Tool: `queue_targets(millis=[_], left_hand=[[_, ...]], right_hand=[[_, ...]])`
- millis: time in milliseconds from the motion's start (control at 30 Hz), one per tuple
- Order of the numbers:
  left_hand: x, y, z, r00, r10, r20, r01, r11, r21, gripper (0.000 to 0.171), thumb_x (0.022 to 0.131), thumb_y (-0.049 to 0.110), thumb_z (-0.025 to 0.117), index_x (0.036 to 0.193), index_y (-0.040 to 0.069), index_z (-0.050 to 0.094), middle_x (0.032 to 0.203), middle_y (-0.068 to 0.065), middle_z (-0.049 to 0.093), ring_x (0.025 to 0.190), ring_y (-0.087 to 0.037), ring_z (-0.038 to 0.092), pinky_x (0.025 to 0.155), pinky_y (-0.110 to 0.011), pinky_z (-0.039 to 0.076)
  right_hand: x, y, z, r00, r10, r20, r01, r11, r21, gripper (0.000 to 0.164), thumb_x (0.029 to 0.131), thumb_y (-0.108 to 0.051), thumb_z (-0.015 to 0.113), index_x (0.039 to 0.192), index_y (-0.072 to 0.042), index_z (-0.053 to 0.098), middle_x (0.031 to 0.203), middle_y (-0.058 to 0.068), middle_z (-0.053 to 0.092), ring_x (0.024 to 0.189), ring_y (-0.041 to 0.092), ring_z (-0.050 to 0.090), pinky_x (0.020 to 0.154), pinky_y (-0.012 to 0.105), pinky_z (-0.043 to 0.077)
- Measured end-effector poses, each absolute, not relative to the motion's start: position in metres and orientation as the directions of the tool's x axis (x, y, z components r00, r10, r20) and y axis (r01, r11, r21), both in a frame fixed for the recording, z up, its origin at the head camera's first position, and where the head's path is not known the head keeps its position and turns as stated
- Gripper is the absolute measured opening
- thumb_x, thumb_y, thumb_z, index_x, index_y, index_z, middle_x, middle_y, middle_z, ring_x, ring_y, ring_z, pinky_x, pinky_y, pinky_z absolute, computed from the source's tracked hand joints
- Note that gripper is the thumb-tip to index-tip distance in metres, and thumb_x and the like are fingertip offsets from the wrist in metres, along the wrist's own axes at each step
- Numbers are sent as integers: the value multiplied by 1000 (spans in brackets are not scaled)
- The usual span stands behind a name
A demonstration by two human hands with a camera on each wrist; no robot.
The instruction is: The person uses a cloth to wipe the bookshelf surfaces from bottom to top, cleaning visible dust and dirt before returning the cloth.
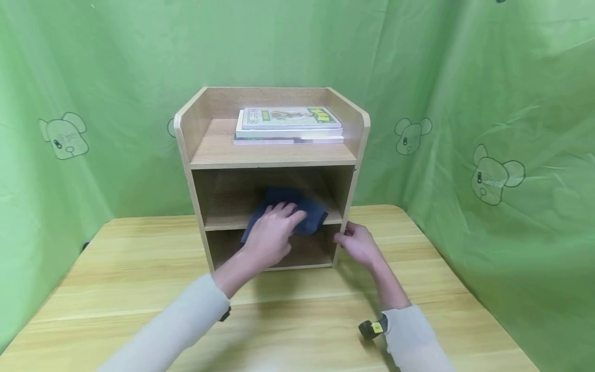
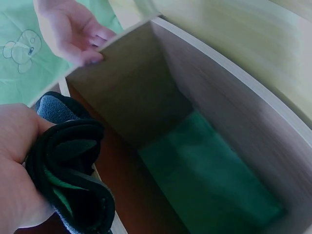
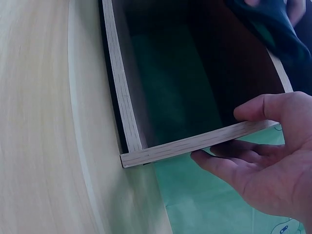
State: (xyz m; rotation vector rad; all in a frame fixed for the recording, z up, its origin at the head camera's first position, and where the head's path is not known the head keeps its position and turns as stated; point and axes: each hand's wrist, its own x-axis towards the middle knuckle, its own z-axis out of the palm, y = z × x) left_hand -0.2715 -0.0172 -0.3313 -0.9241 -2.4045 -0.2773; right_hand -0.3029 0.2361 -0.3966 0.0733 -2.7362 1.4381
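A small wooden shelf unit [image 1: 274, 165] stands on the table. My left hand [image 1: 271, 232] holds a dark blue cloth [image 1: 312, 217] at the front of the middle shelf board. The left wrist view shows this cloth [image 2: 73, 165] bunched beside the thumb, its edges folded over; the fingertips are hidden there. At the unit's lower right, my right hand [image 1: 360, 244] grips the side panel [image 3: 195, 142]. In the right wrist view the right hand [image 3: 273, 156] has its thumb on the inner face and its fingers against the outer face.
Several stacked books [image 1: 288, 126] lie on the unit's top, between raised sides. The lower compartment [image 3: 170, 87] shows green at its back. Wooden table [image 1: 116, 289] surface extends around the unit. Green curtains [image 1: 297, 41] with animal-head drawings hang behind and at both sides.
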Motion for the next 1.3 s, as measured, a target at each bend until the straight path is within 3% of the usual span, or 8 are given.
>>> queue_targets(millis=[67, 167, 567, 767, 900, 1067, 1200, 1300], left_hand=[[-270, -27, -333, -620, 545, 564, 662, 750, 2, 49, 81, -7, 72, 125, 13, 66, 127, -14, 68, 121, -39, 64, 100, -59, 52], [-268, -37, -334, -624, 529, 575, 652, 758, 10, 47, 83, -6, 72, 125, 13, 67, 128, -15, 68, 122, -40, 64, 100, -59, 51], [-267, -46, -337, -629, 473, 617, 664, 739, 110, 51, 80, -10, 71, 125, 11, 66, 125, -13, 69, 120, -37, 64, 103, -59, 49], [-260, -43, -320, -530, 426, 733, 727, 673, 135, 52, 77, -10, 73, 124, 11, 66, 122, -10, 70, 114, -29, 66, 102, -48, 53], [-242, -39, -286, -438, 408, 802, 776, 622, 107, 51, 77, -9, 74, 124, 9, 66, 126, -13, 68, 116, -29, 65, 105, -43, 51], [-220, -38, -234, -326, 366, 871, 825, 560, 73, 46, 81, -7, 74, 125, 4, 66, 124, -15, 70, 115, -29, 67, 103, -39, 53], [-215, -41, -199, -296, 307, 904, 830, 550, 85, 43, 82, -7, 73, 124, 2, 66, 124, -16, 71, 116, -29, 68, 105, -37, 52], [-218, -45, -181, -329, 280, 902, 797, 594, 107, 41, 84, -3, 72, 125, 2, 66, 124, -15, 71, 116, -28, 67, 104, -39, 52]], right_hand=[[-303, 237, -397, -998, -22, 65, -66, 567, -821, 50, 94, -19, 61, 136, 8, 55, 119, 26, 70, 107, 35, 68, 92, 43, 56], [-302, 237, -397, -998, -20, 57, -58, 558, -828, 54, 95, -19, 61, 141, 9, 51, 126, 29, 66, 115, 39, 66, 100, 49, 53], [-300, 236, -399, -999, -24, 44, -50, 565, -823, 58, 95, -19, 60, 144, 9, 47, 127, 29, 65, 114, 38, 65, 98, 48, 54], [-302, 236, -399, -997, -21, 69, -68, 580, -812, 53, 93, -18, 61, 138, 8, 54, 118, 26, 70, 104, 32, 68, 88, 40, 56], [-302, 236, -397, -997, -21, 78, -75, 573, -816, 50, 92, -18, 62, 135, 8, 57, 113, 24, 71, 96, 29, 67, 77, 31, 54], [-301, 235, -394, -997, -19, 78, -75, 568, -819, 49, 92, -18, 62, 134, 8, 57, 113, 25, 71, 97, 30, 67, 77, 30, 53], [-301, 234, -395, -997, -22, 77, -75, 575, -815, 48, 93, -19, 62, 134, 7, 58, 113, 24, 71, 97, 30, 67, 78, 30, 53], [-301, 235, -396, -997, -20, 76, -73, 575, -815, 48, 93, -18, 62, 134, 7, 58, 112, 23, 71, 97, 31, 66, 76, 31, 53]])
